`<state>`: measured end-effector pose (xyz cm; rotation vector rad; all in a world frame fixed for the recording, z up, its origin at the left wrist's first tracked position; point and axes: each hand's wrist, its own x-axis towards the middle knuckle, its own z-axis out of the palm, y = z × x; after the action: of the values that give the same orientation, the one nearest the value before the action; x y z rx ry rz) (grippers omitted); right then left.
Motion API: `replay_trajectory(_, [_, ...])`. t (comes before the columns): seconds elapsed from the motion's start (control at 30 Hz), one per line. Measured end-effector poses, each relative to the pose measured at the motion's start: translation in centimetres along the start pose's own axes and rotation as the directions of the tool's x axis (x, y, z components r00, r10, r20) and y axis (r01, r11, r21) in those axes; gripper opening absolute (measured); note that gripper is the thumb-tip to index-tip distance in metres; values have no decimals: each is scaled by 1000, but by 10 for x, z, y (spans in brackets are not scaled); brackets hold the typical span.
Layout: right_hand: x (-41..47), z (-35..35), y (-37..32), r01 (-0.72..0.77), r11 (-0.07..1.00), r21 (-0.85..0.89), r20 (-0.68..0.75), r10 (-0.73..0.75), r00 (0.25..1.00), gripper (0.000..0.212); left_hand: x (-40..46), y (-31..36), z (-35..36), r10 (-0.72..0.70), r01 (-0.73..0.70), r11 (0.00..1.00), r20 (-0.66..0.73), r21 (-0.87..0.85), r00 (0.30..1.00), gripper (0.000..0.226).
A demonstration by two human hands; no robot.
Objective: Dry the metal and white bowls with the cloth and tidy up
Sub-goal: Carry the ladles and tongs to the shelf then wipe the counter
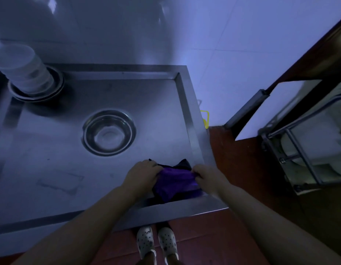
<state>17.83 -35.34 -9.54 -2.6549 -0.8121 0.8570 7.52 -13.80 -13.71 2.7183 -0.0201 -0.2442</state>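
Both hands, left hand (142, 174) and right hand (207, 176), gripped the purple cloth (175, 183) at the steel surface's (51, 150) near edge, seemingly folding; matching corners would neaten it. A metal bowl (109, 132) sat nearby.

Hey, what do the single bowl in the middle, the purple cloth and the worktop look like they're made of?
Bowl: likely stainless steel, polished; its rim and inside shine with reflections.
Purple cloth: soft fabric, perhaps microfibre; it bunches and folds between the left hand and right hand.
Worktop: apparently brushed steel sheet, with a dull grey sheen and a raised folded edge.
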Motion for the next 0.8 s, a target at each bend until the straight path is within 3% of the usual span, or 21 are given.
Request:
replay_trajectory(0.07, [-9, 0, 5, 8, 1000, -28, 9, -8, 1000, 21, -8, 10, 7, 21, -21, 1000, -23, -20, 1000, 34])
replay_trajectory(0.17, [-17, 2, 8, -22, 1000, 14, 26, 22, 999, 17, -17, 27, 27, -6, -2, 998, 134, 58, 991, 59])
replay_trajectory(0.3, [-18, 0, 3, -65, 989, 132, 15, 63, 998, 14, -19, 56, 44, -174, 160, 977, 98, 141, 980, 73])
replay_trajectory(0.4, [-15, -7, 0, -27, 988, 149, 25, 23, 999, 13, -15, 65, 43, -277, 275, 956, 8, 99, 961, 56])
replay_trajectory(0.47, [-13, -13, 1, 32, 997, 71, 31, -35, 999, 11, -10, 63, 38, -266, 268, 959, -37, 96, 963, 33])
replay_trajectory(0.57, [-9, -28, 5, 113, 988, -105, -14, -115, 993, 16, -6, 57, 11, -204, 201, 979, -165, -35, 965, 20])
replay_trajectory(0.7, [-7, -50, 15, 246, 945, -214, -206, -290, 935, 14, -4, 59, -26, -153, 135, 988, -308, -79, 939, 18])
replay_trajectory(0.8, [-14, -46, 27, 318, 894, -315, -212, -393, 895, 15, -17, 76, -30, -131, 122, 991, -307, -50, 943, 21])
